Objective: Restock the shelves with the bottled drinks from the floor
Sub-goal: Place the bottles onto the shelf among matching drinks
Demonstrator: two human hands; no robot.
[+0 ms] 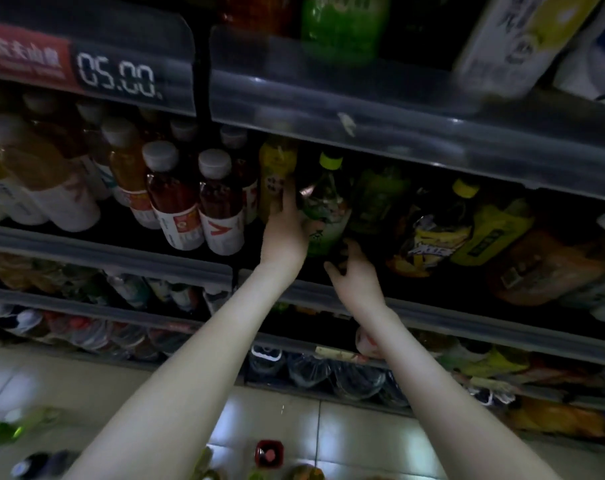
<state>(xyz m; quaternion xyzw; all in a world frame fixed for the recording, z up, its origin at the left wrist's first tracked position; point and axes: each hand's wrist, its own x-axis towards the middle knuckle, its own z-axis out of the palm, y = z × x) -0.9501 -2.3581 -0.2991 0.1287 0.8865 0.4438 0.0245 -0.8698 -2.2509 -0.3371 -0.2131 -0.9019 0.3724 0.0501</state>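
Observation:
A green-labelled bottle [323, 206] with a yellow-green cap stands on the middle shelf [432, 315]. My left hand [287, 230] grips its left side, fingers curled round the body. My right hand [353, 271] is at the bottle's base, fingers curled under its lower right; the grip itself is hidden in the dark. A yellow bottle [276, 168] stands just left of it. Several bottles lie on the floor at the bottom edge, among them a red-capped one [269, 453].
Red-drink bottles with white caps [221, 202] fill the shelf to the left. Yellow and orange bottles [467, 230] stand to the right. An upper shelf rail [363, 112] with a price tag [117, 77] overhangs. Lower shelves hold water bottles [308, 368]. Tiled floor [276, 410] lies below.

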